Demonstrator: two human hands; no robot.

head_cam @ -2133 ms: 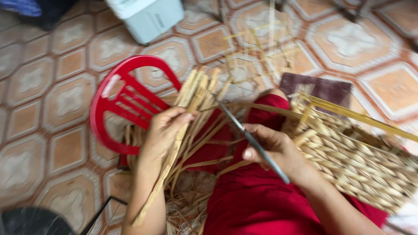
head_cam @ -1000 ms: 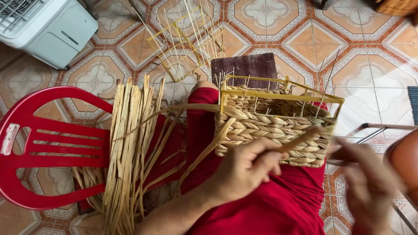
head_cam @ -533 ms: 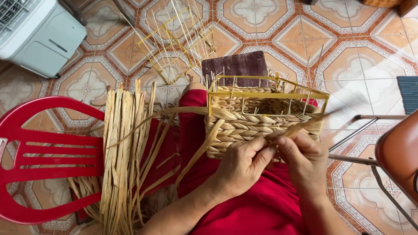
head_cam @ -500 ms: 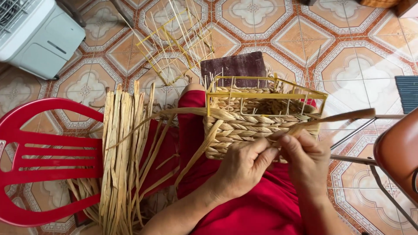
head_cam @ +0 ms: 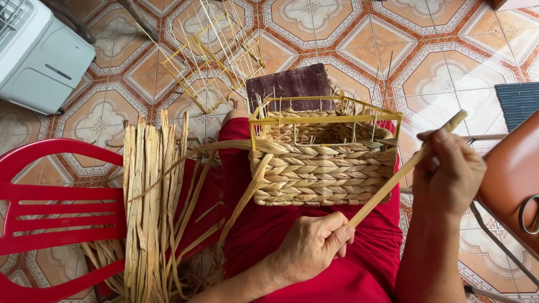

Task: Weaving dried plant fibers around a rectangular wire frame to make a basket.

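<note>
Left fingers [head_cam: 337, 233] pinched on lower end of strand [head_cam: 404, 169], below basket's [head_cam: 323, 174] front wall. Right fingers [head_cam: 443, 147] curled round upper end of same strand, right of basket and level with its rim. Strand drawn straight between both hands, slanting up to the right, crossing basket's lower right corner.

Left hand [head_cam: 311, 247] knuckles up, resting on red lap [head_cam: 264, 224] just below basket; forearm running down-left out of view. Right hand [head_cam: 449, 174] raised, back toward camera, wrist bent, forearm rising from bottom edge, right of basket.

Basket on lap: braided straw walls, yellow wire frame [head_cam: 325, 118] standing bare above weave. Loose strand off basket's top left corner arching left toward bundle [head_cam: 149, 207]. Bundle of flat dried strands left of basket, lying across red plastic chair [head_cam: 56, 219]. Second bare yellow frame [head_cam: 210, 53] on tiled floor [head_cam: 426, 39] beyond basket, up-left. Dark maroon mat [head_cam: 289, 84] just behind basket. White appliance [head_cam: 36, 56] far up-left of basket. Brown seat [head_cam: 511, 174] right of basket, past right hand, partly hidden by it. Nothing covering the fingers' hold.
</note>
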